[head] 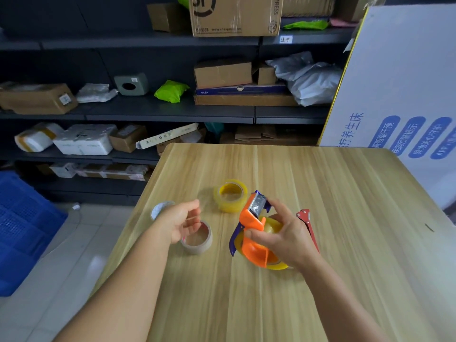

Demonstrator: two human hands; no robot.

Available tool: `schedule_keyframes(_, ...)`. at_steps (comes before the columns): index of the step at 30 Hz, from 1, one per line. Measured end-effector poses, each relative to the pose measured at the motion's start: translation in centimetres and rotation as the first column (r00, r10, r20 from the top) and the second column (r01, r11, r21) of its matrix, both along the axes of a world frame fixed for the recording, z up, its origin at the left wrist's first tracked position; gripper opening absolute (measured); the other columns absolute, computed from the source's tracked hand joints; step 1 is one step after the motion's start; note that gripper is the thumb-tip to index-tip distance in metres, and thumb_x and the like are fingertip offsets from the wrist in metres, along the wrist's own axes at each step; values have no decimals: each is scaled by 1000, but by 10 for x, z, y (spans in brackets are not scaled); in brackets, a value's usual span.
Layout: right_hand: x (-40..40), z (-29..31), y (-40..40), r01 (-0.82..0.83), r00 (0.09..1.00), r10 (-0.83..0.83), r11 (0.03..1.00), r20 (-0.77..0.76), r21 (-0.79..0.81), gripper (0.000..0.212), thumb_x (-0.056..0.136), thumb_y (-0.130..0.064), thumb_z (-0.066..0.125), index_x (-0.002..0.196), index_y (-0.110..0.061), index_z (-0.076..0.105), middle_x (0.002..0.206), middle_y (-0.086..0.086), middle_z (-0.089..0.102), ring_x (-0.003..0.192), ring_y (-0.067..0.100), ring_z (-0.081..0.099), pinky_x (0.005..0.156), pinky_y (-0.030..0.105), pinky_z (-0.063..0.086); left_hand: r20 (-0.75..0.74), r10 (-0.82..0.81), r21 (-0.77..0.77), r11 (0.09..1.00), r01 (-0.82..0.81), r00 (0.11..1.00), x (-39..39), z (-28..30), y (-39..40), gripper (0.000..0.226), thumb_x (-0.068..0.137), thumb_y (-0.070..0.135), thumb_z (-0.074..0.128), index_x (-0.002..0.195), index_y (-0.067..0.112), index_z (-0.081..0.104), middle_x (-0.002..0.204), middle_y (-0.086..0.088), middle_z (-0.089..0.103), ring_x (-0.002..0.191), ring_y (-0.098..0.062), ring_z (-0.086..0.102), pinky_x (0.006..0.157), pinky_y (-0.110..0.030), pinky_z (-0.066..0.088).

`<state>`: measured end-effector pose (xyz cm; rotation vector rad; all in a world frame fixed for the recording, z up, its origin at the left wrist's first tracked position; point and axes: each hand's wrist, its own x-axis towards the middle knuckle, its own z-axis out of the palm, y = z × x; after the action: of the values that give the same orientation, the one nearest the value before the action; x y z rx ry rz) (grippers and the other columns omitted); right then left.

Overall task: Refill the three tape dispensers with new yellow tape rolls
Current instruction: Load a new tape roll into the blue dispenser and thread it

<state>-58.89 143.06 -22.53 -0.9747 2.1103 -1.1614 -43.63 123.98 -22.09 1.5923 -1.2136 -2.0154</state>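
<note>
Wooden table (pixel 345 218). Behind its far edge, dark shelves (pixel 148 112) crowded with cardboard boxes (pixel 222 72), a green bag (pixel 171 91), grey mailers (pixel 308 77) and white parcels (pixel 84 139). Blue crate (pixel 22 230) on tiled floor beyond the left edge. White printed panel (pixel 399 82) leaning past the far right corner.

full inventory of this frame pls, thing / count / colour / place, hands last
yellow tape roll: 1 loose, yellow, mid table, lying flat
orange tape dispenser: 1, orange with purple parts, yellow roll in it, held above table
empty tape core: 1, brown cardboard, table near left edge, partly under the left hand
second core: 1, whitish, at table's left edge, partly hidden
red dispenser: 1, red, on table behind right hand, mostly hidden
table: 1, light wood
shelves: dark, behind table, holding boxes and parcels
blue crate: 1, floor, left
white board: 1, leaning, right
left hand: open, above the brown core
right hand: grips the orange tape dispenser
</note>
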Motion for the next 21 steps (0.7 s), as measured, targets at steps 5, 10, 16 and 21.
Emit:
schedule_keyframes(5,3,3,-7,-6,999,6,1000,40,-14,88,46,-71,72,127,-56,41,107,-6,65,97,14,64,85,39,54,-53,15,201,980,-4,999,0,-33,20,21,89,20,63,72,12,56,56,1,57,49,-11,56,49,-22,49)
schedule_keyframes(10,7,6,-10,1,1000,0,999,18,-51,84,49,-72,70,125,-64,36,100,1,67,91,19,66,82,44,56,-108,139,278,955,-105,984,-3,-50,36,18,90,16,61,74,10,54,68,-3,51,64,-16,54,63,-29,47)
schedule_keyframes(16,10,12,-9,-78,997,77,990,-17,-121,68,74,-52,73,120,-75,29,66,18,57,62,29,61,67,47,56,-200,205,346,930,-127,958,-6,-57,45,19,91,7,55,75,17,52,69,-4,49,68,-18,51,70,-36,50)
schedule_keyframes(21,10,9,-12,-106,994,108,979,2,-173,54,73,-66,64,118,-72,35,77,19,62,75,32,67,73,52,56,-258,224,336,933,-130,940,-8,-56,48,31,88,-3,49,70,22,51,61,0,44,52,-13,41,51,-23,46)
